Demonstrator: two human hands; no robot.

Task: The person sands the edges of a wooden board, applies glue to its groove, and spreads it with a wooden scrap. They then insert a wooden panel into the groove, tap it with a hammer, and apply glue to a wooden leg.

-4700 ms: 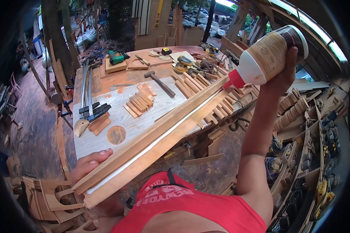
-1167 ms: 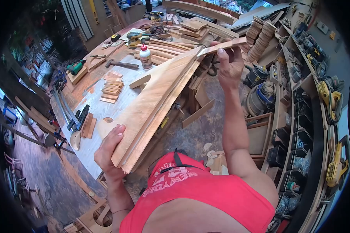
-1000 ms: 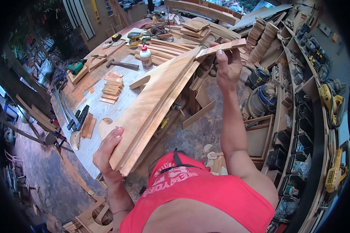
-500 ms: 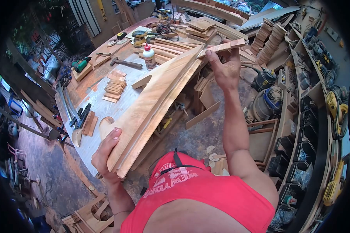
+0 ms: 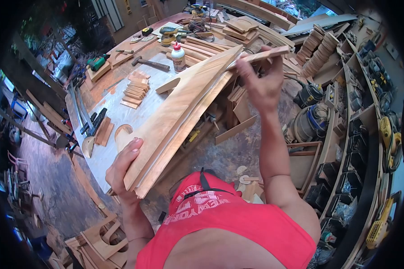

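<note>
Under my L hand, closed on its near end, lay the wood pc. w/ pale seam; R hand held far strip; both needed steady support.

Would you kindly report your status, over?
Left hand gripping board, near end. Right hand at narrow strip, far end. White bottle upright beyond, apparently clear.
</note>
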